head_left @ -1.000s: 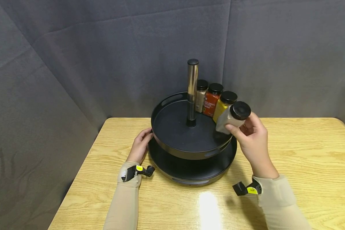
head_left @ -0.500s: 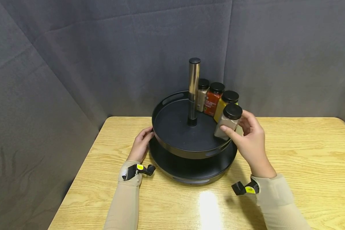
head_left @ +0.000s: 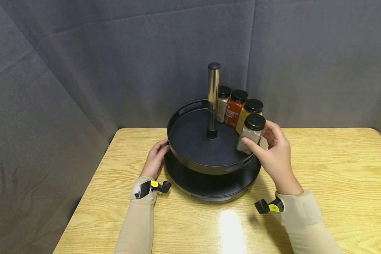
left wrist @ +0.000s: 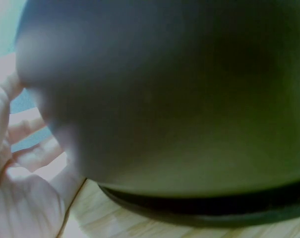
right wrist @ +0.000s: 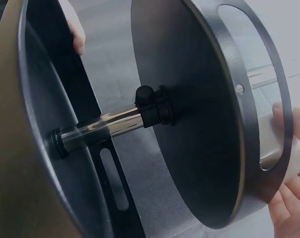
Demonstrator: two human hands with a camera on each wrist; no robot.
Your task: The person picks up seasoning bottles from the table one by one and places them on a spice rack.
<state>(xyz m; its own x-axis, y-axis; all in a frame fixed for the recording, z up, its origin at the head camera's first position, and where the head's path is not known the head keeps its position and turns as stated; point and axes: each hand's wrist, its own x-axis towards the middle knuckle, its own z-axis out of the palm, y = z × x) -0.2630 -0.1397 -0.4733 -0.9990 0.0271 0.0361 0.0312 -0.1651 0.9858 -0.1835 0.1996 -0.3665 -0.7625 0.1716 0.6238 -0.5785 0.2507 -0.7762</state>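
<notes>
A two-tier round spice rack [head_left: 193, 141], black with a steel centre post, stands on the table. My right hand [head_left: 274, 155] holds a spice jar [head_left: 250, 135] of pale grey powder with a black lid, thumb on the near face. The jar leans slightly at the right inner edge of the upper tier; a slot in the wall partly shows it in the right wrist view. Beyond it stand a yellow jar [head_left: 241, 121], a red jar [head_left: 233, 113] and a beige jar [head_left: 222, 107]. My left hand [head_left: 154, 158] grips the rack's left side; its fingers [left wrist: 35, 153] lie against the dark wall.
The rack stands on a light wood table [head_left: 333, 169], with a grey cloth [head_left: 130, 70] hanging behind it. The lower tier [head_left: 209, 185] extends beneath the upper one. The steel post [head_left: 213, 98] rises left of the jars.
My right hand has brought the pale grey jar left and lower into the upper tier, and it now stands more upright beside the yellow jar. My left hand keeps its place.
</notes>
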